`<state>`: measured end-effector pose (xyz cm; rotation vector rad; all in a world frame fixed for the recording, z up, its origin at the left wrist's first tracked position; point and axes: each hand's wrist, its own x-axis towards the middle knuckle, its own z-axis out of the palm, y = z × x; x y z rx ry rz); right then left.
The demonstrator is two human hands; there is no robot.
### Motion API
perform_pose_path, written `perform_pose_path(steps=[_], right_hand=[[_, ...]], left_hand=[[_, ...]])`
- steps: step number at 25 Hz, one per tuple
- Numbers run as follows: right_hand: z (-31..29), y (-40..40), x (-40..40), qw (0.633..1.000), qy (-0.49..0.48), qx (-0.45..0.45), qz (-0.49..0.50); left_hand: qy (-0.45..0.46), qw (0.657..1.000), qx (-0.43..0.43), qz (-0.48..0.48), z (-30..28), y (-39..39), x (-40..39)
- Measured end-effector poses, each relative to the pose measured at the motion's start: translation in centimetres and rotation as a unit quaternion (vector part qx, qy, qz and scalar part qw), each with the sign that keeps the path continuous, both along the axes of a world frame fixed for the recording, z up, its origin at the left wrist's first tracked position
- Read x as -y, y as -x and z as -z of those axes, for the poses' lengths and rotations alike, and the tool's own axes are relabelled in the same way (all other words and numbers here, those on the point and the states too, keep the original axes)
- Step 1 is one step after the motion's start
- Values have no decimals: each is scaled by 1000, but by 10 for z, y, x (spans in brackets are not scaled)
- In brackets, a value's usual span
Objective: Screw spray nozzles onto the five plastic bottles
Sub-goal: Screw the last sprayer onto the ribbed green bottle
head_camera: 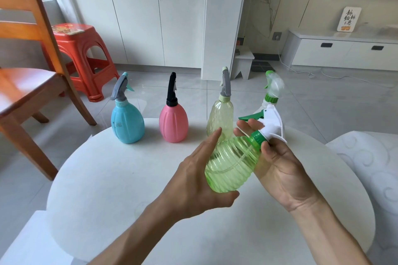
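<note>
My left hand (193, 180) holds a ribbed, clear green bottle (231, 164) tilted above the white round table (120, 178). My right hand (280, 168) grips the bottle's green collar, which carries a white spray nozzle (272, 123) with a green trigger. Along the table's far edge stand a blue bottle (127, 122) with a grey nozzle, a pink bottle (173, 123) with a black nozzle, and a pale yellow bottle (220, 117) with a grey nozzle. A clear bottle with a green and clear nozzle (273, 87) stands behind my right hand, its body mostly hidden.
A wooden chair (25, 84) stands at the left beside the table. Behind it is an orange plastic stool (84, 56). White cabinets line the back wall. A white patterned seat (370, 157) sits at the right.
</note>
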<state>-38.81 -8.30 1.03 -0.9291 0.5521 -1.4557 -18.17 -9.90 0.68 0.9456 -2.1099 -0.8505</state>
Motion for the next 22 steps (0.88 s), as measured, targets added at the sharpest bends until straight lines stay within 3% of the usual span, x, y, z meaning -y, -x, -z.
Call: perform_pose_path(steps=[8, 11, 13, 17, 22], right_hand=[[-7, -11, 0, 994, 12, -63, 85], [-8, -14, -3, 993, 17, -66, 97], [-10, -12, -3, 994, 5, -64, 84], [-13, -2, -6, 999, 24, -8, 40], [-15, -1, -6, 998, 11, -43, 47]], left_hand=[[155, 983, 53, -82, 7, 9, -6], [171, 980, 48, -94, 12, 11, -6], [144, 987, 27, -65, 8, 7, -3], [-27, 997, -63, 31, 2, 2, 4], [-30, 995, -89, -16, 14, 9, -1]])
